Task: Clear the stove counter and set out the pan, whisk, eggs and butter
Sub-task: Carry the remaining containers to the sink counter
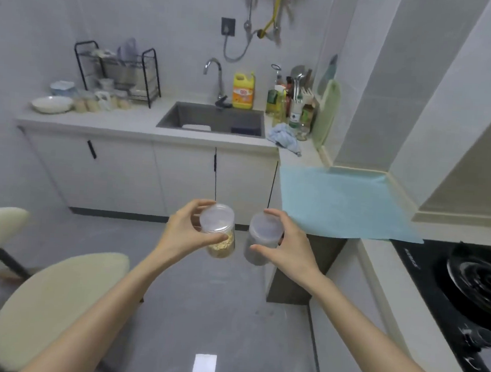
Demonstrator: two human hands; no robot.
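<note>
Kitchen viewed from above. Grey L-shaped counter [121, 123] bearing a light-blue rectangular mat [344, 203]; black glass stove [434, 289] at right. Left hand [190, 230] closed around a clear lidded jar of pale flakes [219, 232]; right hand [285, 246] closed around a clear lidded jar of dark contents [260, 240]. Jars side by side, above the floor.

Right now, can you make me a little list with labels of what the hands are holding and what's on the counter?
left hand: shut on jar of pale flakes
right hand: shut on jar of dark contents
jar position: held in the air above the floor, side by side
blue mat: flat on the counter, nothing on it
stove: at right, black burner
sink: behind, yellow bottle beside it
</note>
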